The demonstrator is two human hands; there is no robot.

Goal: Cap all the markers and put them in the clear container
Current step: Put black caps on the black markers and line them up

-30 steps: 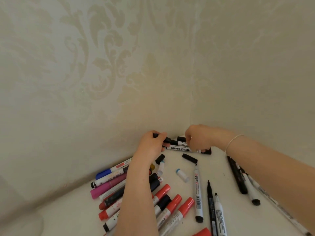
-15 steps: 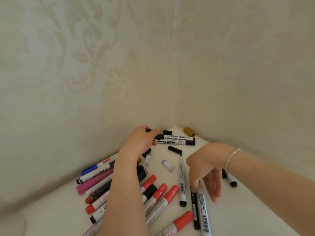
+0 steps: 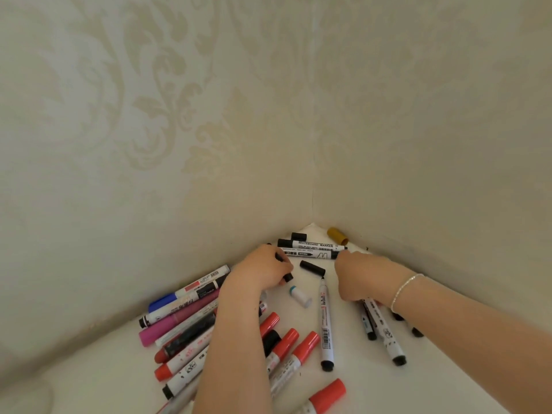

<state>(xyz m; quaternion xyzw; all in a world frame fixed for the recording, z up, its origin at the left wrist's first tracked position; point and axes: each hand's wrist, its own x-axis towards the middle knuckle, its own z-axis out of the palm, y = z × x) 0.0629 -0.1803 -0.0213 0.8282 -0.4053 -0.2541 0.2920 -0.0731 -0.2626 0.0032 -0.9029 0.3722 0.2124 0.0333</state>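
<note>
My left hand [image 3: 263,268] grips a black cap [image 3: 287,277], probably on a marker. Right hand [image 3: 360,276] curls over two markers [image 3: 380,327], near right. Loose black cap [image 3: 312,268] lies between the hands.

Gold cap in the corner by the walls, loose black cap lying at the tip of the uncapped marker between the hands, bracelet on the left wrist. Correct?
No: the head view shows the bracelet on the right wrist. The gold cap and black cap by the uncapped marker are as stated.
</note>
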